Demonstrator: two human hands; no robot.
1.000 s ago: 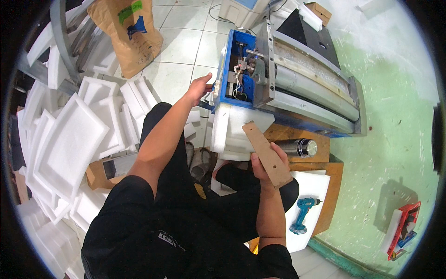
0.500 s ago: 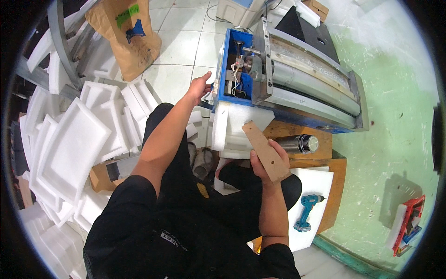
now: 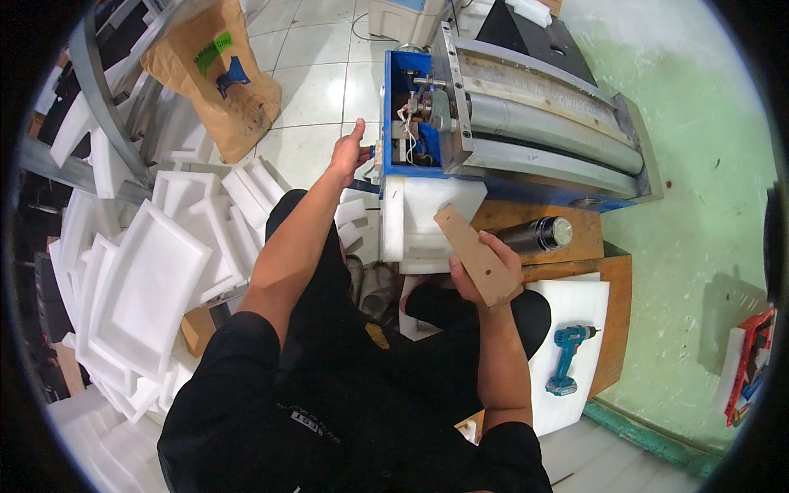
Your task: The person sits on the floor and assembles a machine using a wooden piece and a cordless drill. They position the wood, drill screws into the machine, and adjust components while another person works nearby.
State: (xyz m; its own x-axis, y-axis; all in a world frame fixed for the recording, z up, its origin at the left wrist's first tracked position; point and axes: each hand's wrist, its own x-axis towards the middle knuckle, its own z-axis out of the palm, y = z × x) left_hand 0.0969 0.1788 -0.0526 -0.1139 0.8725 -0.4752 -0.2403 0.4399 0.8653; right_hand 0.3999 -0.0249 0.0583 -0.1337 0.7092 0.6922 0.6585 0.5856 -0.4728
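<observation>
In my right hand (image 3: 503,261) is a flat brown board (image 3: 472,251) with a small hole, gripped along its long edge and held slantwise above my knee. My left hand (image 3: 350,154) reaches to the outer left side of a blue-cased roller machine (image 3: 407,168). Its thumb points up and its fingers stretch to a small fitting on the case; the fingertips are partly hidden. Inside the machine's open end, white wires and metal parts show. Long grey rollers (image 3: 551,131) run off to the right. White foam blocks (image 3: 427,209) sit just below the case.
A steel flask (image 3: 534,236) lies on the wooden bench (image 3: 583,230) right of the board. A teal cordless drill (image 3: 567,359) rests on a white foam sheet (image 3: 546,411). White foam trays (image 3: 152,287) pile up at left, beside a brown paper sack (image 3: 238,90). A red bin (image 3: 744,366) is far right.
The whole view has shifted slightly, with the bench items lying farther right. Both hands keep nearly the same pose, the board still in my right hand and the left at the machine's side.
</observation>
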